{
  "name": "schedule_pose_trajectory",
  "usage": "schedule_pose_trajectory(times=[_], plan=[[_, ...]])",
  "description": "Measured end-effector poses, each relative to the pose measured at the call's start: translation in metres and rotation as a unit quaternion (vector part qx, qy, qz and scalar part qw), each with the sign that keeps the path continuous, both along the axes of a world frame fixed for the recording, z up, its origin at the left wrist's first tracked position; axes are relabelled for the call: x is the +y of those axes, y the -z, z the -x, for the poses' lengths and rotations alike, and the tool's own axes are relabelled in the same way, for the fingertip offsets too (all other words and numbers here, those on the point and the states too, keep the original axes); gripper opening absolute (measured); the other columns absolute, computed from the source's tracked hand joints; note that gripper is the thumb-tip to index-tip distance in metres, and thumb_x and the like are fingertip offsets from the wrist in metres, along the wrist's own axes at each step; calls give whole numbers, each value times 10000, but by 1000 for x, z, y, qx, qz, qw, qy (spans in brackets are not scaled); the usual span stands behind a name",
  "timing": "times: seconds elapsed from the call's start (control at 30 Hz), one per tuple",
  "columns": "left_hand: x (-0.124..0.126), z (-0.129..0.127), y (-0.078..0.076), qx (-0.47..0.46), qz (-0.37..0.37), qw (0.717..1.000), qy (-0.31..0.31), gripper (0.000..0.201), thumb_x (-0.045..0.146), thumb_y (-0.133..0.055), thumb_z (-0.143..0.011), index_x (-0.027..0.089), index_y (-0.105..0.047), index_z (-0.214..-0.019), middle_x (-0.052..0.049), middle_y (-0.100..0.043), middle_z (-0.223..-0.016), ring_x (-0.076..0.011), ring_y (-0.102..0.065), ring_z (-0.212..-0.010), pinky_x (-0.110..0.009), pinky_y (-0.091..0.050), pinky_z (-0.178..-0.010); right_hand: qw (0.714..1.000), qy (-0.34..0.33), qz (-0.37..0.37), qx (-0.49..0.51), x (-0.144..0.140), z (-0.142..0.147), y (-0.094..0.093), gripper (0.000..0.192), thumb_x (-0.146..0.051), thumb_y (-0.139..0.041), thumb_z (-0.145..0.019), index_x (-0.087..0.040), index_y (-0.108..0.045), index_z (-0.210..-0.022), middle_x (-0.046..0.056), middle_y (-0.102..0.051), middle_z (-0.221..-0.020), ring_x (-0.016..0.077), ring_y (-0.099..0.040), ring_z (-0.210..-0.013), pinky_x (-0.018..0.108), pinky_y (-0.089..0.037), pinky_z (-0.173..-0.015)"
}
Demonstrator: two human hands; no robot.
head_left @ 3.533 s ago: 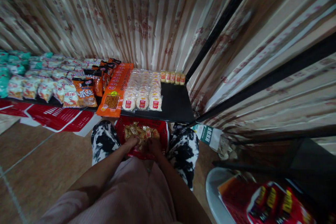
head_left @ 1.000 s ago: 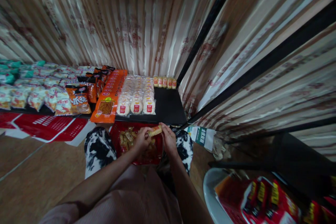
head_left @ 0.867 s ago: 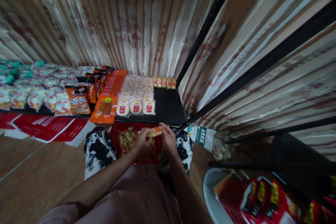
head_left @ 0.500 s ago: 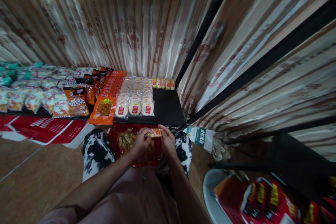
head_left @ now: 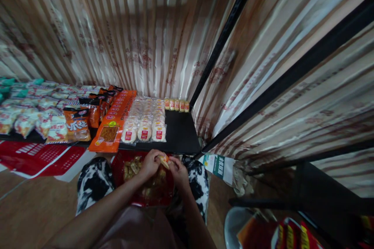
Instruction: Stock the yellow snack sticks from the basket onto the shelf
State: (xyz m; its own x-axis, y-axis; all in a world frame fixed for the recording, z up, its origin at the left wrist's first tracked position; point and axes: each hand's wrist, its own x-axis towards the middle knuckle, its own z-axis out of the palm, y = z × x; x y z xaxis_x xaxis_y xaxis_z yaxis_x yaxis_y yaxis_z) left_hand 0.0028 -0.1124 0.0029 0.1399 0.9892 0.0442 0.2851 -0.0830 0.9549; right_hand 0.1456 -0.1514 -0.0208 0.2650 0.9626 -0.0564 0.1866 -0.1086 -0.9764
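A small yellow wrapped snack with an orange-red label is held between my two hands over the basket. My left hand pinches its left end, and my right hand grips its right end. Below them, a red basket sits between my knees with several similar wrapped snacks inside. On the black shelf beyond, a short row of the same yellow packets stands at the back right corner. Round white packaged crackers lie in rows to their left.
Left along the shelf are an orange packet, orange-and-black bags and many white snack bags. A red basket is under the shelf. Black metal posts and a pleated curtain bound the back. A white tub holds red packages.
The snack between my hands has turned from nearly level to slanting down rightwards. My view has tilted, so the shelf sits lower in the picture.
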Motion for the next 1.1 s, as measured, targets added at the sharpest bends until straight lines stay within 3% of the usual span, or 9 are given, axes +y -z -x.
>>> schedule_pose_trajectory(times=[0.17,0.5,0.67,0.8,1.0,1.1], plan=[[8,-1,-5,5,-32,999,29,312,-19,-459,-658,199,-660,-756,-25,-622,-856,-146,-582,-875,-291,-465,-869,985,-38,-55,-158,-1,-5,-5,307,-373,-604,-728,-231,-671,-991,62,-689,-983,210,-635,-910,326,-496,-851],[20,-21,-14,40,-34,995,80,354,-38,-419,-654,185,-672,-761,-43,-586,-908,-148,-569,-901,-284,-465,-854,959,-36,-63,-273,4,-10,-5,355,-334,-580,-734,-201,-653,-1055,100,-686,-1004,250,-621,-974,366,-475,-895],[25,-31,-21,55,-43,993,93,364,-20,-405,-667,184,-680,-790,-59,-593,-959,-160,-564,-953,-299,-455,-897,962,-9,-62,-267,11,-14,0,353,-340,-571,-727,-192,-655,-1037,108,-692,-995,249,-636,-944,362,-493,-869],[27,-34,-28,45,-64,993,87,417,6,-421,-681,200,-646,-974,-67,-607,-1050,-172,-551,-1039,-333,-426,-972,972,15,-56,-226,16,-15,0,381,-397,-560,-745,-186,-643,-1052,102,-691,-983,210,-658,-875,297,-526,-781],[28,-39,-24,67,-66,995,27,494,36,-405,-716,159,-505,-1184,-95,-575,-1157,-167,-561,-1052,-367,-431,-987,960,63,-20,-273,28,-14,-15,468,-422,-523,-750,-110,-627,-1083,123,-685,-888,219,-629,-833,301,-504,-748],[30,-42,-22,76,-56,995,14,476,57,-403,-732,134,-488,-1193,-109,-575,-1137,-161,-585,-981,-353,-460,-945,954,73,-4,-291,36,-13,-24,477,-419,-502,-756,-107,-623,-1096,122,-681,-901,218,-615,-820,308,-480,-772]])
